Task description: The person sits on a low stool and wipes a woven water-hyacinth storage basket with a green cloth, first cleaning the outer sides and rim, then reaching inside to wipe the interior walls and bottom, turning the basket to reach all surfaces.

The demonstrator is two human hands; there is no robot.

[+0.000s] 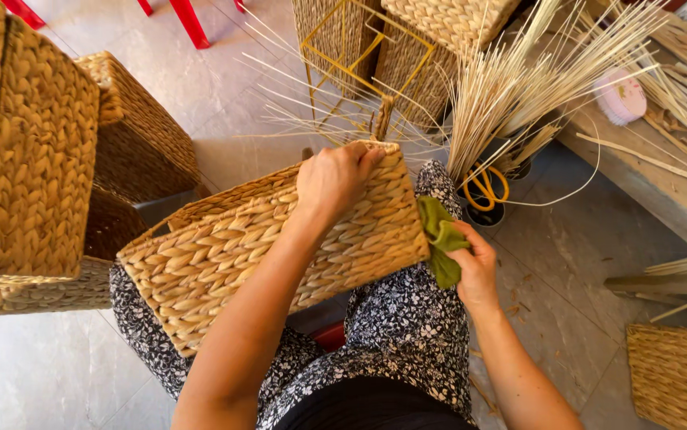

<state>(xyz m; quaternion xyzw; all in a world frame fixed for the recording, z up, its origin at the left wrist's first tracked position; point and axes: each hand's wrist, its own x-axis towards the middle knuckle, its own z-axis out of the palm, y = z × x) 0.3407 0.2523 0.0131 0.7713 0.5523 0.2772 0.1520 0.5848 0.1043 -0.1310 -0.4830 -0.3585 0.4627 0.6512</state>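
A rectangular woven straw basket [224,255] lies tilted across my lap, its side facing up. My left hand [334,180] grips its far top edge, fingers curled over the rim. My right hand [475,269] is closed on a crumpled green cloth [440,237] and presses it against the basket's right end. My legs in black-and-white flowered trousers [407,318] are under the basket.
Stacked woven baskets [33,151] stand at the left and more baskets [407,48] at the back. A bundle of pale reeds [518,87] stands in a pot with orange-handled scissors [485,187]. A wooden bench [670,191] carries a pink round object [620,97]. Another basket [678,374] sits at lower right.
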